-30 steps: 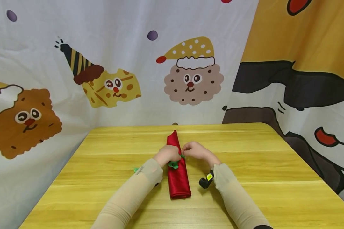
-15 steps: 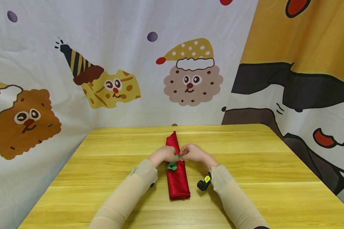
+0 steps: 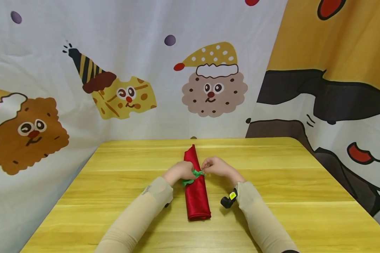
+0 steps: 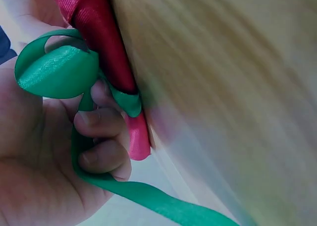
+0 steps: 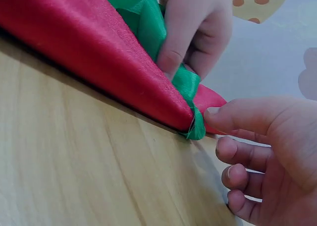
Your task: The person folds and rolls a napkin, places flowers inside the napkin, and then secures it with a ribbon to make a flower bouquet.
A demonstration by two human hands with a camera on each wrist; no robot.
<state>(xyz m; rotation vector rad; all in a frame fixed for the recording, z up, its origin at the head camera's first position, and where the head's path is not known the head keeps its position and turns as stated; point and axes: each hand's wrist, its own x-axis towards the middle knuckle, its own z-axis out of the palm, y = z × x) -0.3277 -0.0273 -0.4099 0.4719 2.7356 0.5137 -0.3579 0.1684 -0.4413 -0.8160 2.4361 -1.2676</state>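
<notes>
A rolled red satin cloth [image 3: 197, 203] lies lengthwise on the table, wrapped across its middle by a green ribbon [image 3: 197, 173]. My left hand [image 3: 178, 171] is on the cloth's left side. In the left wrist view its curled fingers [image 4: 101, 122] hold the ribbon [image 4: 59, 72], which forms a loop above them and trails a long tail below. At the right edge of the roll, my right hand [image 5: 292, 141] pinches the ribbon [image 5: 197, 127] between thumb and forefinger, the other fingers loosely bent. The ribbon's underside is hidden beneath the roll.
The pale wooden table [image 3: 272, 218] reaches back to a curtain [image 3: 164, 116] printed with cartoon food. A black wrist camera [image 3: 228, 201] hangs from the right sleeve [image 3: 259, 214], close above the tabletop.
My right hand came in to the ribbon beside my left, then drew back slightly right. The ribbon now lies flatter across the roll, and its left part has shifted left. The roll stays put.
</notes>
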